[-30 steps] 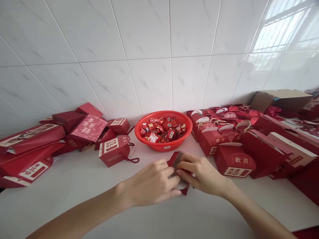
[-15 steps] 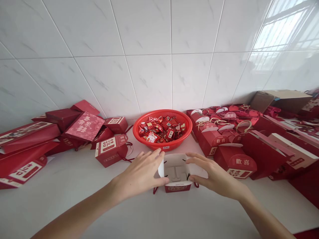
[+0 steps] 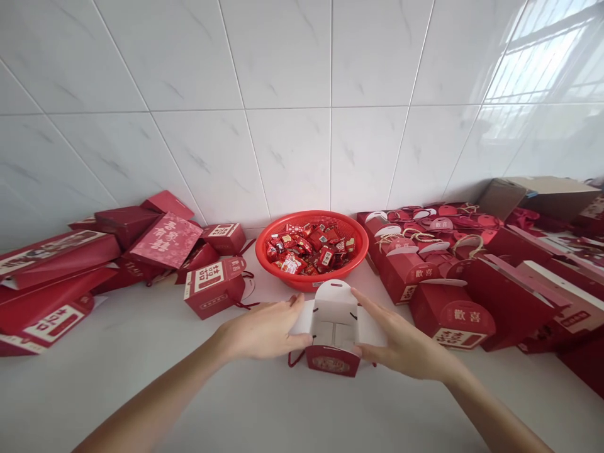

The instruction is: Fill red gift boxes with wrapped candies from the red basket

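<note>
"Standing upright on the white table [image 3: 287, 415], just in front of the red basket [image 3: 289, 278], is the open box [image 3: 333, 363]; its interior shows white, with a side flap [image 3: 302, 319] turned outward at left and another at right. How are the hands placed?"

"One at each side. The left hand [image 3: 267, 328] is spread, thumb near the front left corner, fingers along the left flap. The right hand [image 3: 403, 336] mirrors it, thumb at the front right corner, fingers behind."

"Do the fingertips press on the box?"

"Contact seems likely, though the view does not show how firmly."

"And the surroundings?"

"Wrapped sweets [image 3: 309, 248] lie in the basket. A closed box [image 3: 214, 286] rests to its left, near piled red cartons [image 3: 165, 239]; handled boxes [image 3: 450, 311] stand at right. Tiled wall [image 3: 283, 56] behind."
</note>
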Available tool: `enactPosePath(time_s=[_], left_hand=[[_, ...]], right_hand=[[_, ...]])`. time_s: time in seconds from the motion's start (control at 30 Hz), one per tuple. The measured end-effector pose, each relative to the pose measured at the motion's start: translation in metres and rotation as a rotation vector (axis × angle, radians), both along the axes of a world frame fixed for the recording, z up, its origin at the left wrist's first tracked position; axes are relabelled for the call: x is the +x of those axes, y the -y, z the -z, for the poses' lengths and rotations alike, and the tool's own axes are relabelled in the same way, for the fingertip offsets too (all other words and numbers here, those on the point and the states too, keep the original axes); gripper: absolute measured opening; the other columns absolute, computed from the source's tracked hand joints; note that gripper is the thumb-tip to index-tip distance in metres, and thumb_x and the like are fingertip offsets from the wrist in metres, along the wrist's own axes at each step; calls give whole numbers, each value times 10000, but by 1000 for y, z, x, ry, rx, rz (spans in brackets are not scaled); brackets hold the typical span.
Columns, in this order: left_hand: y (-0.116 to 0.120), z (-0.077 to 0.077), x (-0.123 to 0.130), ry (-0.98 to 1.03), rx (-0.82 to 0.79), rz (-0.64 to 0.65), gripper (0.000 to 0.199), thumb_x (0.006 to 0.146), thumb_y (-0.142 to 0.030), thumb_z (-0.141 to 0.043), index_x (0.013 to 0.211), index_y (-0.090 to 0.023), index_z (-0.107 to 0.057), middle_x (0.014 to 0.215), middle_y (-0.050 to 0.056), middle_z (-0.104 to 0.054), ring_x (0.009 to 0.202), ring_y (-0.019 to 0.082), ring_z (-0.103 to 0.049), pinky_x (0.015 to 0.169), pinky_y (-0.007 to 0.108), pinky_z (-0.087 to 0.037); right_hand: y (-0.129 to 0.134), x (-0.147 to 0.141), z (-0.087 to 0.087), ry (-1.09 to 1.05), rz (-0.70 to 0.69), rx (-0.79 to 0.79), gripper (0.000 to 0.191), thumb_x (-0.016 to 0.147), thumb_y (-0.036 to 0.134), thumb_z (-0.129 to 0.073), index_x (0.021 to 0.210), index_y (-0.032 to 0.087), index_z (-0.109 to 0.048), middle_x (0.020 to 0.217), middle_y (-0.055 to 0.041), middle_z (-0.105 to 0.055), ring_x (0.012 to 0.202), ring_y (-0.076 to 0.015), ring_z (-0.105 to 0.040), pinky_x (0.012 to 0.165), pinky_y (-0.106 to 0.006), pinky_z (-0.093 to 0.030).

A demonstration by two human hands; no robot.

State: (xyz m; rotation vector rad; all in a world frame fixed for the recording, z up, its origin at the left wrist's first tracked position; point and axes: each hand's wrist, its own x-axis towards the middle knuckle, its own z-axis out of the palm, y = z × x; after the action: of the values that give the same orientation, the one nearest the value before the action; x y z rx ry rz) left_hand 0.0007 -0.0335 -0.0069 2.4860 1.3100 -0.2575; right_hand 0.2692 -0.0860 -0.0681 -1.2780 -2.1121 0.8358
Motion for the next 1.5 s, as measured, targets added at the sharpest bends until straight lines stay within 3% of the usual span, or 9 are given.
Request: enactPosePath(time_s=[0.1, 0.23, 0.37, 0.5, 0.77, 1.0, 1.17, 1.4, 1.5], left_hand=[[-7, 1, 0, -12, -101, -25, 597, 907, -484, -460, 1418, -176, -491, 1166, 161, -715, 1014, 339, -708, 670, 324, -498], [-16, 3, 0, 73, -146, -103, 603, 878, -501, -501, 1379, -166, -521, 1118, 154, -715, 973, 326, -697, 658, 315, -480], [-27, 7, -5, 249, -53, -229, 317, 846, -502, -565, 939, -214, -661, 917, 58, -726, 827, 263, -678, 615, 279, -419], [-35, 9, -11, 265, -37, -289, 547, 819, -626, -570, 511, -215, -383, 524, 11, -535, 530, 191, -552, 504, 287, -270], [-37, 3, -11, 277, -28, -314, 593, 815, -636, -566, 467, -209, -346, 460, -5, -475, 460, 141, -456, 485, 289, -219], [-37, -21, -7, 317, 228, -352, 474, 863, -584, -521, 574, -213, -465, 560, 7, -568, 529, 171, -518, 508, 292, -274], [-77, -33, 3, 397, 232, -250, 370, 833, -534, -550, 707, -203, -662, 751, 36, -721, 738, 221, -641, 639, 290, -410], [-134, -7, 29, 137, -132, 168, 400, 848, -391, -572, 1176, -223, -727, 1253, 72, -727, 1131, 264, -659, 945, 307, -473], [-151, 11, 45, -103, -141, 136, 693, 774, -420, -663, 1437, -259, -541, 1482, 142, -563, 1168, 328, -653, 879, 361, -531]], right_hand=[[-3, -4, -2, -5, 22, -48, 784, 904, 463, -663, 1582, 251, -330, 1363, -127, -647, 1079, -272, -706, 878, -386, -596], [-7, -10, -2, 7, 101, 8, 649, 906, 485, -639, 1483, 225, -497, 1293, -128, -693, 1134, -307, -688, 897, -410, -581], [-7, -18, 5, 60, 196, -18, 712, 931, 526, -568, 1542, 197, -407, 1382, -166, -632, 1262, -340, -620, 964, -477, -551], [-2, -28, 11, 89, 245, 46, 752, 943, 532, -537, 1583, 201, -321, 1442, -168, -580, 1316, -340, -576, 981, -481, -542], [-2, -29, -7, 95, 272, 186, 457, 980, 535, -487, 1250, 209, -660, 1226, -138, -674, 796, -212, -713, 684, -336, -567], [-63, -27, -41, -184, 371, 308, 290, 905, 442, -595, 968, 188, -720, 989, -78, -725, 639, -140, -615, 628, -286, -496], [-140, -40, -42, -590, 526, 145, 208, 806, 371, -630, 809, 174, -695, 754, -34, -704, 628, -156, -606, 586, -264, -462], [-190, -53, -25, -784, 595, 45, 182, 734, 339, -629, 759, 159, -640, 727, -43, -699, 546, -146, -612, 532, -262, -480], [-191, -51, -22, -825, 569, 10, 143, 701, 299, -640, 739, 162, -651, 719, -39, -697, 530, -137, -601, 539, -265, -490]])
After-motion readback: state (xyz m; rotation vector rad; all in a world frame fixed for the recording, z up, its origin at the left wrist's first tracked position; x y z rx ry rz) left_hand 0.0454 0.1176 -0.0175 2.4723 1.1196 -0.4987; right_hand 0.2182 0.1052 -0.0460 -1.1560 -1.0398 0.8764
